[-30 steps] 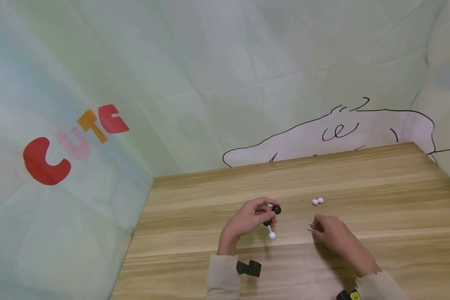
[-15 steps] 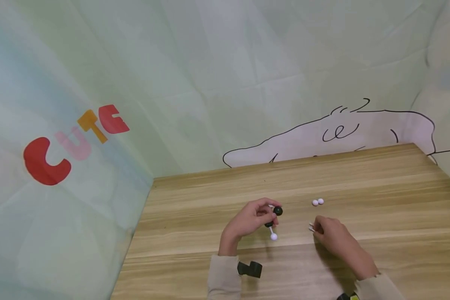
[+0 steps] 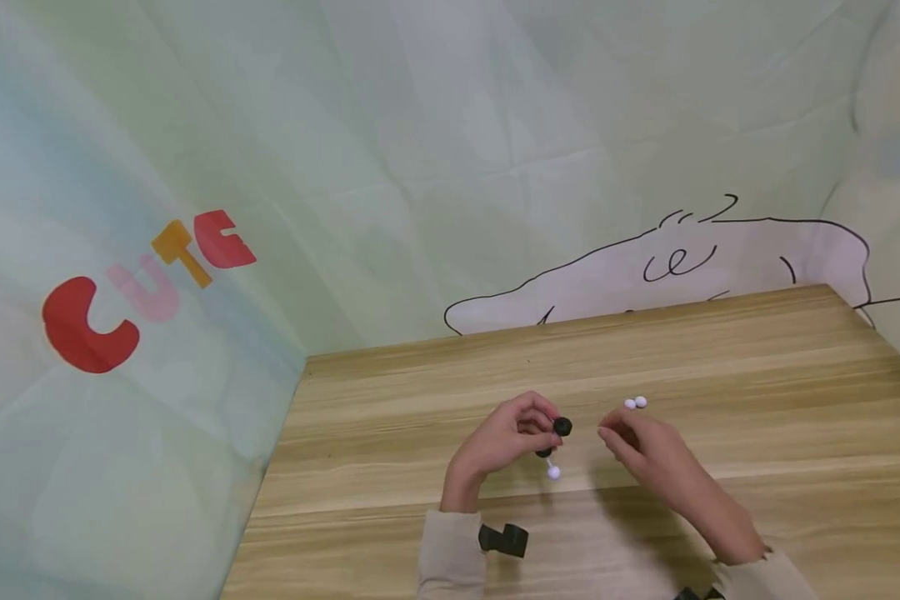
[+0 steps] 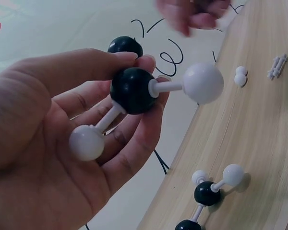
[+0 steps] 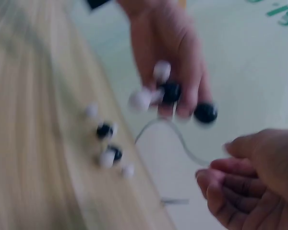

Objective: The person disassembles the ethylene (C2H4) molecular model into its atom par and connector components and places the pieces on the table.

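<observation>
My left hand (image 3: 501,435) holds a ball-and-stick molecule model (image 4: 133,90) raised over the table. Two black balls show on it, and two white balls stand off one of them on white sticks. Thumb and fingertips grip it at the black balls. To the right, my right hand (image 3: 654,457) is near the model but apart from it, thumb and fingers drawn together. I cannot tell whether something small lies between its blurred fingertips. A second black-and-white molecule model (image 4: 207,193) lies on the table in the left wrist view.
Several white connector sticks (image 4: 278,66) lie bunched on the wooden table (image 3: 390,400). Near them rest two loose white balls (image 3: 641,402), side by side. A printed cloth backdrop (image 3: 420,167) rises behind the table's far edge and along its left side.
My right hand has left the white sticks and moved left and slightly forward, closer to the left hand. The held model has shifted slightly right.
</observation>
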`<action>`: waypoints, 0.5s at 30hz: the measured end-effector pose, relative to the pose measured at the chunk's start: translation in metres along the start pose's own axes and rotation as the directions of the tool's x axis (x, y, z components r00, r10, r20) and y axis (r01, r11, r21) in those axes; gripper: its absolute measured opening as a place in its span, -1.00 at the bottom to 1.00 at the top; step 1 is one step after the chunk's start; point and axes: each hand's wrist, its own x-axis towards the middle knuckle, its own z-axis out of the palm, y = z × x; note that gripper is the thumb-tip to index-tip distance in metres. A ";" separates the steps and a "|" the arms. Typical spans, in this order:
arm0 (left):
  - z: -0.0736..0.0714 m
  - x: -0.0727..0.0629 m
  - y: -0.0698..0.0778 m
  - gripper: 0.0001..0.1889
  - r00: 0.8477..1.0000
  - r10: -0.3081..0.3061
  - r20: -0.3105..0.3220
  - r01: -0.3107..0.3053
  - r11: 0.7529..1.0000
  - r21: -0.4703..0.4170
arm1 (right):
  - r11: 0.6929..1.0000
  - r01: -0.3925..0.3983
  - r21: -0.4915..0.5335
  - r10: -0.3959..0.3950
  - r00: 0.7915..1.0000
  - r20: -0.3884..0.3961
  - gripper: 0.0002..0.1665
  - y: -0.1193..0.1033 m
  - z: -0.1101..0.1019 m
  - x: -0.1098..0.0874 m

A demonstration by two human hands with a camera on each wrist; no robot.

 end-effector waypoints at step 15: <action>0.007 0.001 -0.002 -0.89 0.996 -0.008 0.084 -0.001 0.995 0.102 | 0.984 0.041 0.173 -0.044 0.999 0.015 -0.70 -0.022 0.009 0.002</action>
